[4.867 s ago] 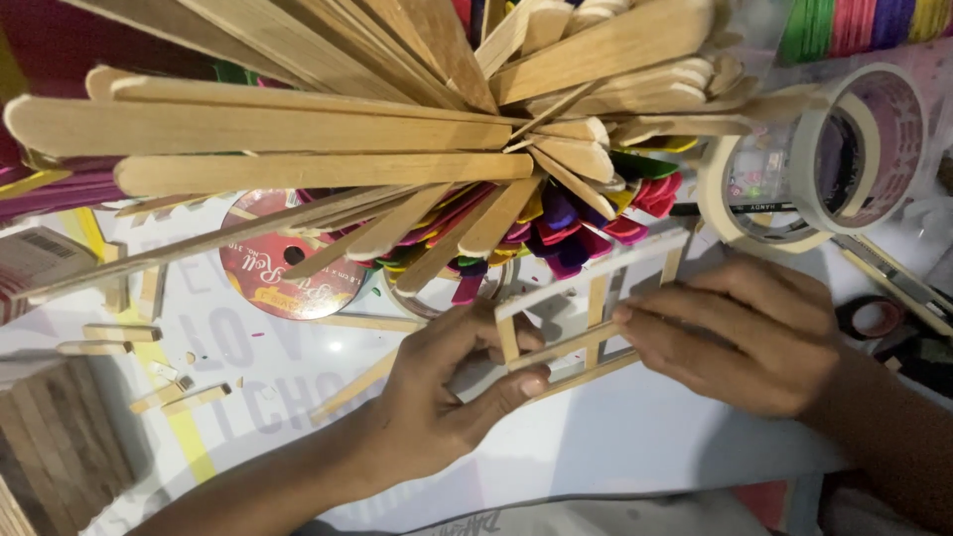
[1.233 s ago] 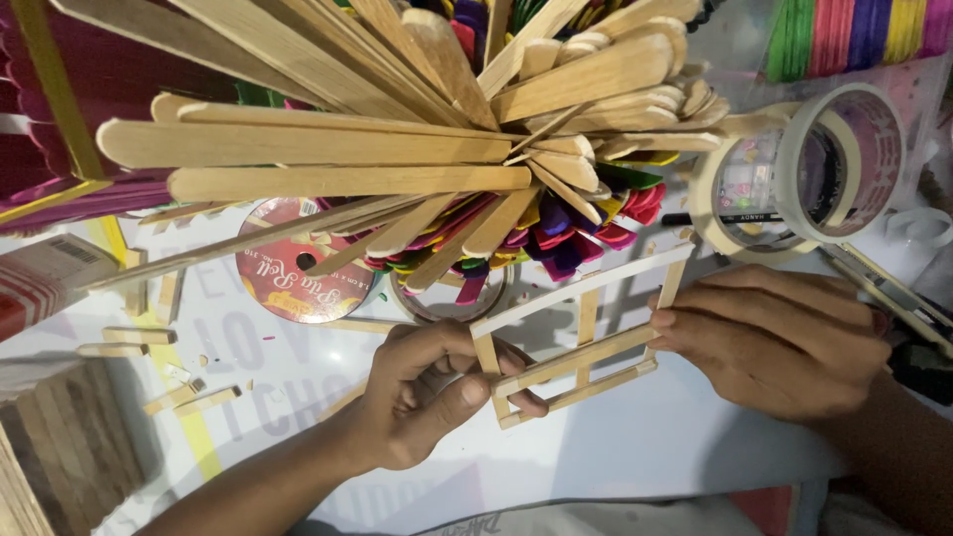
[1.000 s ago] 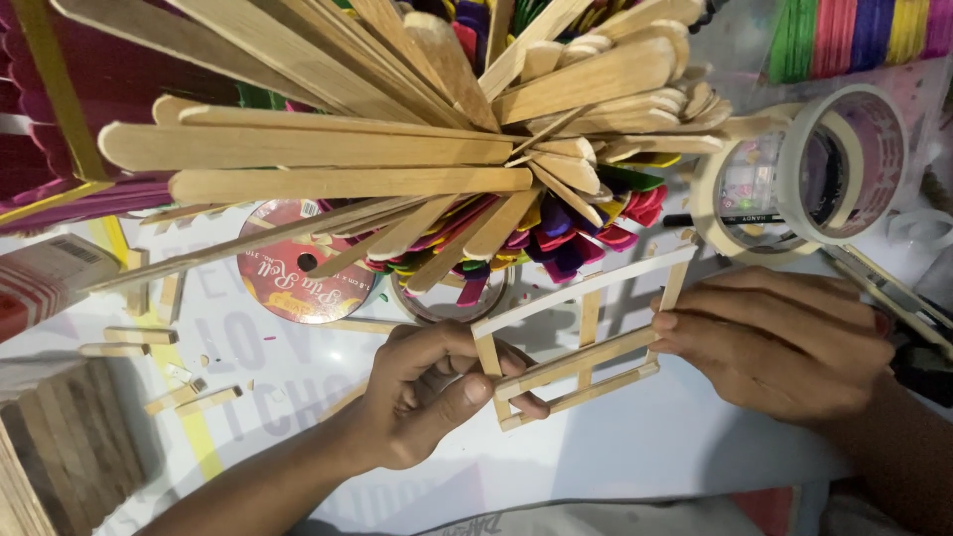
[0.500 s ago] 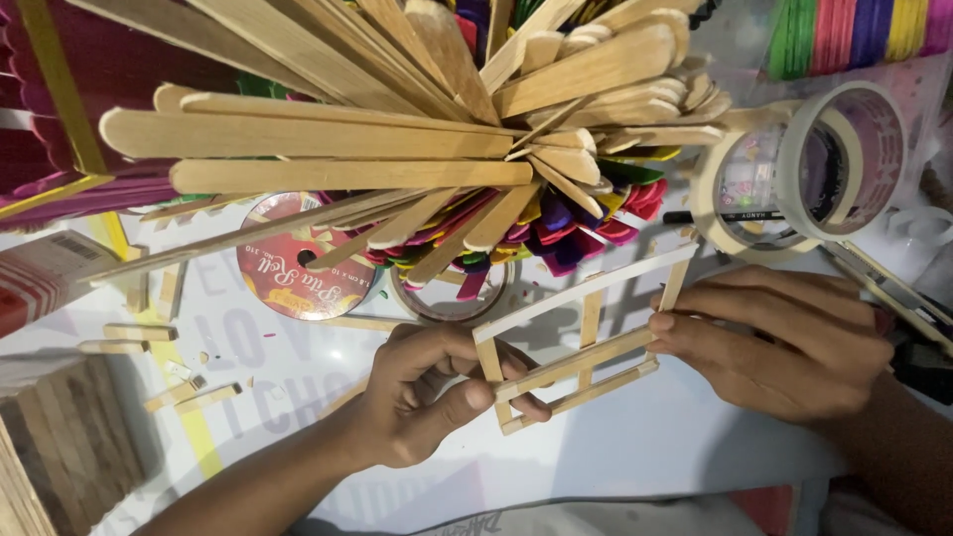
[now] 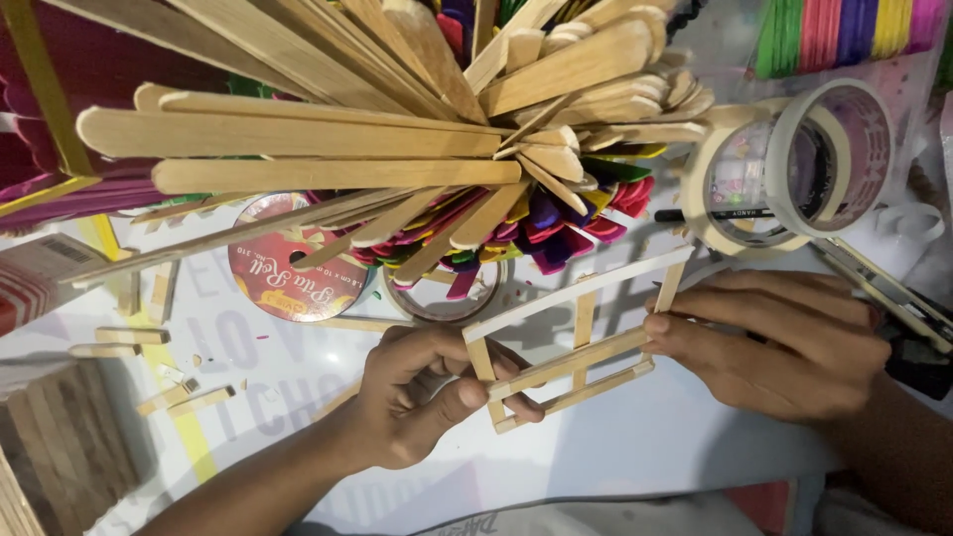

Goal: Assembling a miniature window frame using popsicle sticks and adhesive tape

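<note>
A stick frame [image 5: 571, 337] is held just above the bench [image 5: 645, 447], pinched at both ends.
Left hand [image 5: 417, 407] and right hand [image 5: 784, 342] are each clamped on an end; being light, thin and probably fragile at its joints, it is best gripped at the corners.

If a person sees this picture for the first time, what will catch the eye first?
First, the large bundle of plain wooden sticks fanning across the top, with coloured sticks beneath it. Below, the left hand and right hand hold a small stick frame by its two ends. At upper right stand tape rolls.
</note>
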